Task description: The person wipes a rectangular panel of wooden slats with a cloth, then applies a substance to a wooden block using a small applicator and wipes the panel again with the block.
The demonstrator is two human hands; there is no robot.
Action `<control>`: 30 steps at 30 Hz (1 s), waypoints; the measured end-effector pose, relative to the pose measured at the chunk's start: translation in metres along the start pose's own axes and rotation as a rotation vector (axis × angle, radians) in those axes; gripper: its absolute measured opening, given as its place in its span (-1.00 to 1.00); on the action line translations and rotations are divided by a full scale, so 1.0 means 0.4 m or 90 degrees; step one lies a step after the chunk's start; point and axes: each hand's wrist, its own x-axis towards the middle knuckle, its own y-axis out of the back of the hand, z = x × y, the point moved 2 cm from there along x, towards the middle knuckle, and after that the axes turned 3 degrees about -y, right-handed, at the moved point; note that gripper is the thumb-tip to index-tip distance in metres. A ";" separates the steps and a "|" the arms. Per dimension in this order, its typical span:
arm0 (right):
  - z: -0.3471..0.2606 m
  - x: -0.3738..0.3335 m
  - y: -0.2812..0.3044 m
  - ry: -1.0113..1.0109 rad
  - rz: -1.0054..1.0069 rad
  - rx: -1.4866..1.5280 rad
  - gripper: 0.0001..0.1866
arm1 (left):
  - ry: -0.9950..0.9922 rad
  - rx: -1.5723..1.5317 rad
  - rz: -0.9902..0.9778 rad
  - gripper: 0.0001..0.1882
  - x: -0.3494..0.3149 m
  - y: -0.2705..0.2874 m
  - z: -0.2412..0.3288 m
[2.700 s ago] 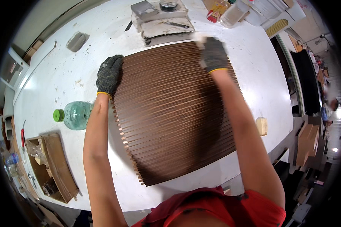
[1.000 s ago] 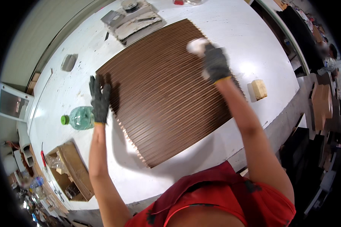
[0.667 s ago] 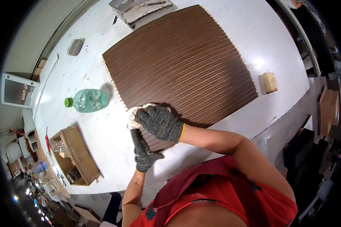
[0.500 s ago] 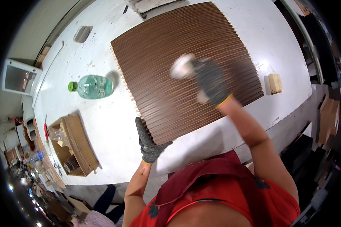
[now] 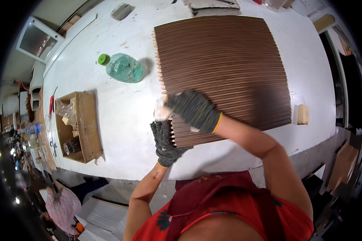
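A dark brown ribbed wooden panel (image 5: pixel 225 72) lies on the white table, pale strip ends showing along its left edge. My right hand (image 5: pixel 195 110), in a dark grey knit glove with a yellow cuff, is closed on a crumpled white cloth (image 5: pixel 163 110). That cloth is at the panel's left edge, just above the fingertips of my left hand. My left hand (image 5: pixel 167 146), gloved alike, braces the near left corner: its fingers stretch along the left edge and its thumb points along the near edge. Part of the panel's near left area is hidden under my right hand.
Left of the panel lies a clear bottle (image 5: pixel 124 68) with greenish liquid and a green cap. An open cardboard box (image 5: pixel 90 128) stands at the table's left, near red-handled scissors (image 5: pixel 51 104). A pale wooden block (image 5: pixel 303 114) sits right of the panel. Another person (image 5: pixel 63 209) is at lower left.
My right hand has carried the cloth from the middle of the panel leftward and nearer, to its left edge. My left hand stays at the corner. The whole view has shifted.
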 end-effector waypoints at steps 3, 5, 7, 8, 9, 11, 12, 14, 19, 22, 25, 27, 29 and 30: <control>0.193 0.056 0.081 -0.304 0.097 0.375 -0.84 | 0.014 0.056 -0.023 0.19 -0.038 -0.024 -0.022; 0.345 0.104 0.162 -0.331 0.119 -0.048 -0.85 | 0.009 0.042 -0.002 0.18 -0.027 -0.031 -0.025; 0.400 0.155 0.211 -0.386 0.108 -0.279 -0.82 | -0.001 0.048 -0.010 0.18 -0.018 -0.028 -0.022; 0.401 0.179 0.211 -0.410 0.097 -0.315 -0.80 | -0.001 0.052 -0.009 0.19 -0.019 -0.028 -0.023; 0.364 0.206 0.161 -0.342 0.164 -0.299 -0.79 | -0.002 0.055 -0.010 0.20 -0.021 -0.028 -0.024; 0.266 0.235 0.041 -0.178 0.198 -0.257 -0.76 | 0.017 0.043 -0.017 0.22 -0.029 -0.030 -0.025; 0.216 0.234 -0.009 -0.084 0.170 -0.230 -0.74 | 0.034 0.030 -0.023 0.22 -0.034 -0.027 -0.030; 0.186 0.218 -0.039 0.104 0.172 -0.210 -0.73 | 0.043 0.022 -0.016 0.23 -0.045 -0.023 -0.037; 0.331 0.288 0.022 -0.063 0.137 -0.171 -0.75 | 0.037 0.017 -0.009 0.19 -0.029 -0.034 -0.036; 0.328 0.349 0.064 -0.149 0.094 -0.401 -0.74 | 0.046 0.014 -0.023 0.15 -0.015 -0.024 -0.034; 0.203 0.292 -0.031 0.001 0.029 -0.372 -0.70 | 0.024 0.031 0.002 0.17 -0.034 -0.027 -0.037; 0.148 0.237 -0.051 0.163 -0.011 -0.181 -0.68 | 0.020 0.017 0.015 0.22 -0.043 -0.030 -0.039; 0.189 0.223 -0.031 0.253 0.128 -0.144 -0.61 | 0.016 0.022 0.007 0.23 -0.040 -0.029 -0.041; 0.215 0.213 -0.015 0.297 0.198 -0.124 -0.58 | 0.014 0.025 0.001 0.23 -0.037 -0.030 -0.040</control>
